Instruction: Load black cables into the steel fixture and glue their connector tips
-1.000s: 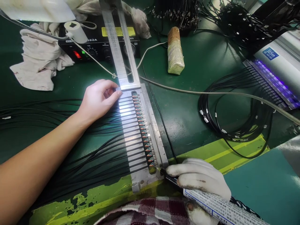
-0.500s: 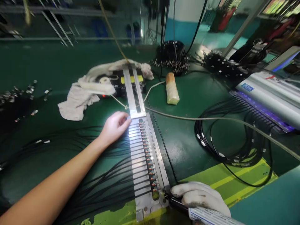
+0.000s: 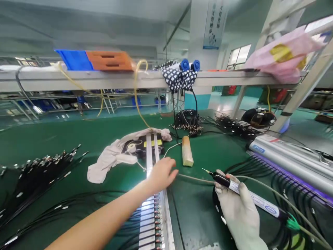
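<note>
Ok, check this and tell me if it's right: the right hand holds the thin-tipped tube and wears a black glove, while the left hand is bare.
Not quite: the glove is white, as the head view shows. The right hand does hold the thin-tipped tube, and the left hand is bare.

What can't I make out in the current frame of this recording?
All in the head view:
- The palm side of the bare left hand: hidden by the back of the hand.
- The near end of the metal fixture: cut off by the bottom edge.
- The print on the tube in the gloved right hand: too small and blurred.
- Part of the black box: hidden behind the metal bar.
</note>
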Available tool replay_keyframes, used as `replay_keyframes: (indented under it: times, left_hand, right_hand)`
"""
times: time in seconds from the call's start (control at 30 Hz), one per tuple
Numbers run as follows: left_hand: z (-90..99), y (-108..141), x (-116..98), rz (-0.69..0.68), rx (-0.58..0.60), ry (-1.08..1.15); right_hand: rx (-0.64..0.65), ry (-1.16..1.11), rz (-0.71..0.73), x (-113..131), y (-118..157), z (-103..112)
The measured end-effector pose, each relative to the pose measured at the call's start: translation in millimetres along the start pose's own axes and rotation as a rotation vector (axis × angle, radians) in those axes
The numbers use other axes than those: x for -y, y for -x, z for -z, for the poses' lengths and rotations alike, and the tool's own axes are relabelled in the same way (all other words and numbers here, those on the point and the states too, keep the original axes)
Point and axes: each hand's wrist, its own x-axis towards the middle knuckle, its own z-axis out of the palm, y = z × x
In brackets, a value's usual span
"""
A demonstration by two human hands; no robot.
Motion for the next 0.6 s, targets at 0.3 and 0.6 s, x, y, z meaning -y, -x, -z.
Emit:
replay_keyframes:
  times: [0.3, 0.6]
  left_hand:
    - [-38.3, -85, -63, 0.220, 0.089, 0.128]
    - [37.2, 160, 39, 0.242, 0.141, 0.677]
  right_hand:
    - [-0.136, -0.022, 0.024, 24, -6, 22]
    - [-0.014, -0.012, -0.070, 14, 1, 12]
